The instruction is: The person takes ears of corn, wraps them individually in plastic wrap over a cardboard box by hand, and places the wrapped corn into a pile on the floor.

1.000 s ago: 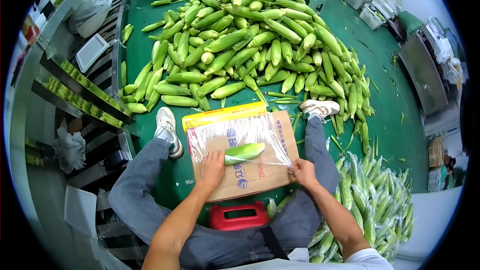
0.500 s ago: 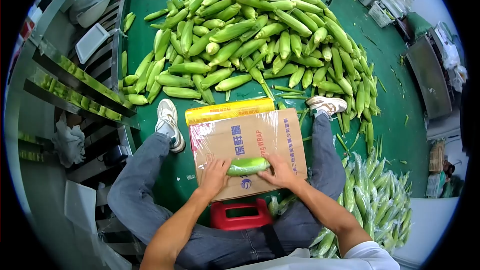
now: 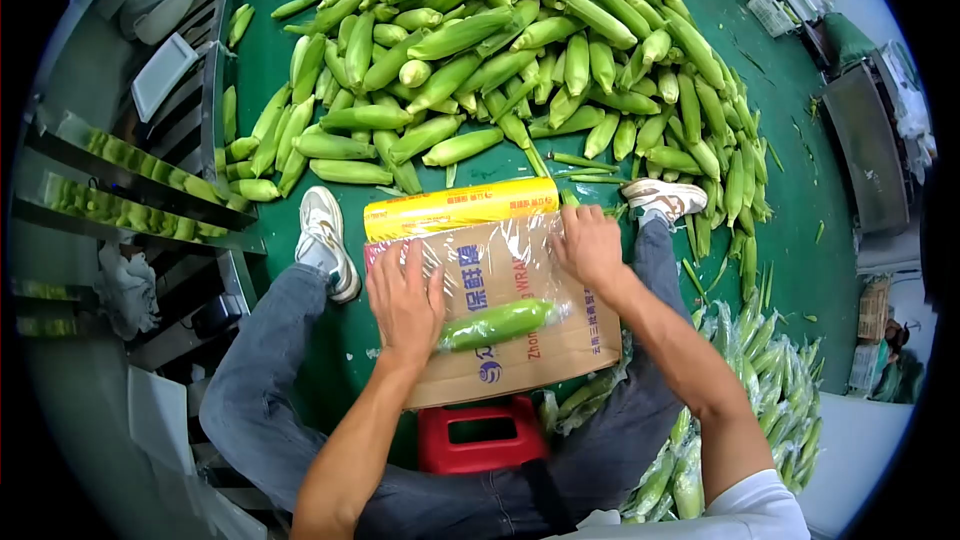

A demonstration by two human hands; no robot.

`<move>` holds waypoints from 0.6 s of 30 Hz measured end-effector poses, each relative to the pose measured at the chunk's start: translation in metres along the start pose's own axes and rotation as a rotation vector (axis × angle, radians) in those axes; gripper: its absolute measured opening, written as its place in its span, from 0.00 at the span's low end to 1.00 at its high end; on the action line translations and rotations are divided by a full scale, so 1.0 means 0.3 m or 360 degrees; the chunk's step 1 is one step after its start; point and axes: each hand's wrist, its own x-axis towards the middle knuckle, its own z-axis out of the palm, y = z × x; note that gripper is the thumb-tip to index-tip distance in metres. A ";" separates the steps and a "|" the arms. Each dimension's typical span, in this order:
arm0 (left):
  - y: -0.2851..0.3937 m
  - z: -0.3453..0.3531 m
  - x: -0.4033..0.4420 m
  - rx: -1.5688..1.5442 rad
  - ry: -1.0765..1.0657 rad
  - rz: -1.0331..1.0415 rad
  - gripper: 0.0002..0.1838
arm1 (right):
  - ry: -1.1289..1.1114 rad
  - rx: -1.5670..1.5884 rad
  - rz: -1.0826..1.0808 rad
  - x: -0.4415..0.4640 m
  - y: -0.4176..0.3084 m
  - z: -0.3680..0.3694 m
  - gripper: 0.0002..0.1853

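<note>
A wrapped ear of corn [image 3: 497,326] lies across a printed cardboard box [image 3: 540,360], its husk green under shiny cling film. Behind it, along the far edge of the cardboard, rests a yellow roll of plastic wrap [image 3: 460,208]. Clear film from the roll covers the upper part of the cardboard. My left hand [image 3: 405,302] lies on the film at the left side, fingers stretched out, beside the corn's left end. At the right end of the roll, my right hand [image 3: 592,252] has its fingers bent down onto the film edge.
A large heap of unwrapped corn [image 3: 480,70] covers the green floor ahead. Film-wrapped ears [image 3: 760,380] are piled at my right. A red plastic stool [image 3: 482,440] is between my legs, and a metal rack [image 3: 215,90] stands at left.
Both hands have left the corn's ends and moved up toward the roll, the left flattening out. The corn has shifted slightly right and now lies a little tilted.
</note>
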 end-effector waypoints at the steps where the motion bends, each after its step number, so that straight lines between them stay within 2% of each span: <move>1: 0.025 -0.019 0.034 -0.0096 0.0024 0.0017 0.32 | -0.0029 0.0117 -0.0058 0.066 0.025 -0.003 0.18; 4: 0.128 0.041 -0.040 -0.0295 -0.0341 0.0466 0.36 | -0.0303 0.0487 -0.0131 0.112 -0.012 -0.039 0.18; 5: 0.120 0.073 -0.054 -0.0207 -0.0353 0.0477 0.37 | -0.0425 0.0611 -0.0150 0.120 -0.038 -0.046 0.19; 6: 0.104 0.120 -0.073 -0.0119 -0.0373 0.0488 0.38 | -0.0641 0.0527 -0.0139 0.117 -0.049 -0.029 0.21; 8: 0.075 0.190 -0.056 -0.0005 -0.0360 0.0494 0.39 | -0.0497 0.0693 -0.0199 0.094 -0.062 0.016 0.23; 9: 0.063 0.210 -0.027 -0.0048 -0.0462 0.0447 0.38 | -0.0435 0.0782 -0.0213 0.071 -0.072 0.029 0.24; 10: 0.050 0.225 -0.004 -0.0090 -0.0573 0.0407 0.37 | -0.0610 0.0808 -0.0075 0.073 -0.082 0.015 0.25; 12: 0.031 0.219 0.021 -0.0256 -0.0730 0.0427 0.34 | -0.0531 0.0557 -0.0291 0.037 -0.091 0.048 0.27; 13: 0.025 0.208 0.002 -0.0266 -0.0867 0.0445 0.33 | -0.0468 0.0431 -0.0402 0.025 -0.113 0.041 0.27; 14: 0.028 0.187 -0.031 -0.0273 -0.0998 0.0472 0.31 | -0.0691 0.0296 -0.0408 0.001 -0.130 0.022 0.28; 17: 0.079 0.079 -0.170 -0.0515 -0.1358 0.0670 0.26 | -0.0387 0.0241 -0.0470 -0.097 -0.111 0.083 0.30; 18: 0.063 0.106 -0.271 -0.0707 -0.1659 0.0750 0.26 | -0.0403 0.0211 -0.0434 -0.100 -0.114 0.085 0.30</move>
